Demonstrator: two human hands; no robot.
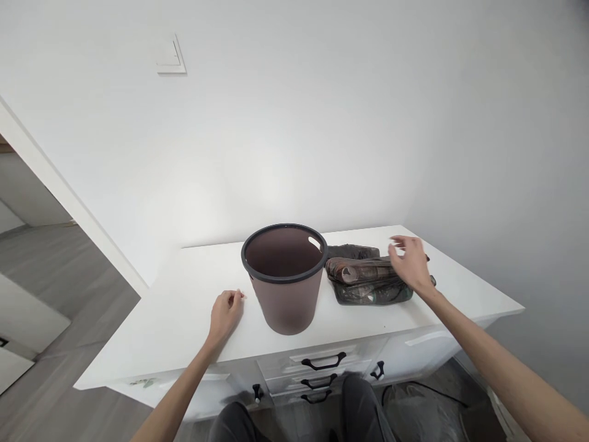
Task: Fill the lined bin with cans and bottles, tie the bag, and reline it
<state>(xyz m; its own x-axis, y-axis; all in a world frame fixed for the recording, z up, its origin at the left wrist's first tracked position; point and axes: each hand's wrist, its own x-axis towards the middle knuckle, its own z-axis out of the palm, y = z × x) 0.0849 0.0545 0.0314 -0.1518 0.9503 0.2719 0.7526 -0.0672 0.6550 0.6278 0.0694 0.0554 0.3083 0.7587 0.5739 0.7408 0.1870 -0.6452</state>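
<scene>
A brown waste bin [289,301] with a dark rim stands upright on the white cabinet top. My left hand [227,313] rests on the surface just left of the bin, apart from it, with its fingers curled in and nothing visible in them. To the bin's right lie rolls of garbage bags [368,270] in dark, thin plastic, one roll brownish with its round end facing the bin. Over the right end of these rolls is my right hand [411,264], thumb and fingers apart. Whether it touches the plastic I cannot tell.
The white cabinet top [184,331] backs onto a wall with a light switch [171,58]. Black-handled drawers [323,362] are at its front, above my knees. Clear plastic and a dark cable [432,387] lie on the floor to the right. A doorway is at left.
</scene>
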